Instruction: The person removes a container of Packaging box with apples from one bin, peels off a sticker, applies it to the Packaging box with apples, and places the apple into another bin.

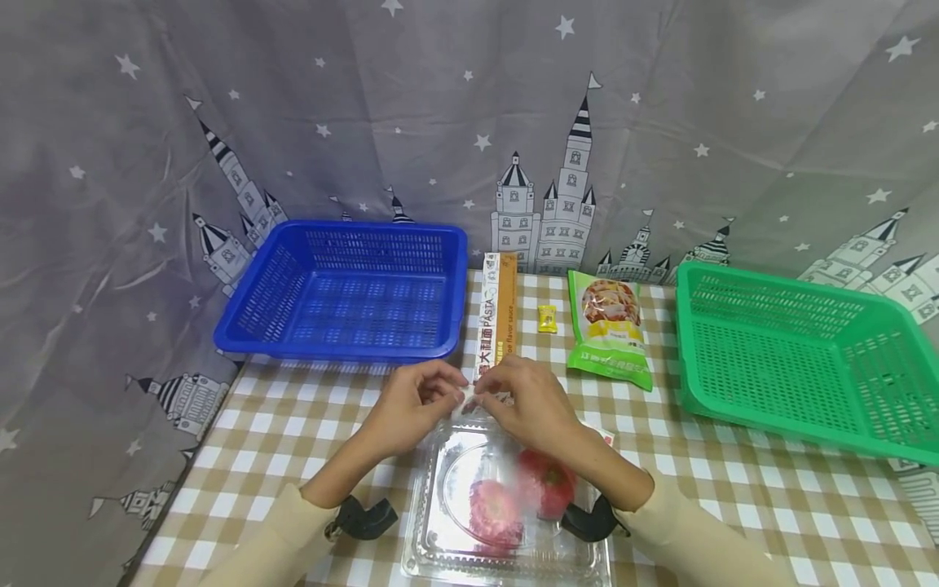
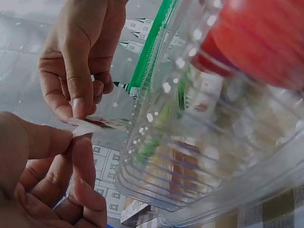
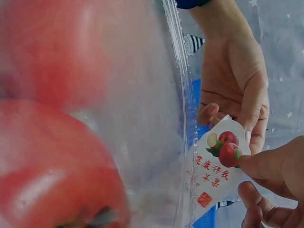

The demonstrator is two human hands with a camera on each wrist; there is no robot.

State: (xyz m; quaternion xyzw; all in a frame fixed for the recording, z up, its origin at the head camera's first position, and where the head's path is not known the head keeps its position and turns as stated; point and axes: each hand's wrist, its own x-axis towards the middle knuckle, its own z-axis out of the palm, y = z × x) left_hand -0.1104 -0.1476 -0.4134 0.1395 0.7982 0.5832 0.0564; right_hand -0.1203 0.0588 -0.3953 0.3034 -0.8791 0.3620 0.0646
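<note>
a: legible writing?
b: the white label (image 3: 216,175), best read from the right wrist: red characters "康伴我" over "苹果", a red square seal below, a printed picture of red fruit with green leaves above. the pasta box (image 1: 499,314) shows "大利面", "pasta" and "oe flavor sauce". print on the green bag (image 1: 609,326) too small to read.
a: state of the hands?
b: close together, both pinching. left hand (image 1: 418,399): thumb and index finger clamped on the label's free end. right hand (image 1: 524,399): thumb and finger pinch the same label, just beside the left fingertips. other fingers loosely bent.
a: label's position and look?
b: at the far edge of the clear plastic box (image 1: 429,522), sticking out past it; thin, glossy, slightly bent. whether it is fully loose from the box, cannot tell.
a: the box?
b: on the checked table (image 1: 279,432), nearest the person; transparent, ridged rim, red apples (image 1: 495,514) inside.
a: surroundings?
b: blue basket (image 1: 337,352) far left, green basket (image 1: 687,350) right, small yellow packet (image 1: 547,319) between pasta box and bag.
</note>
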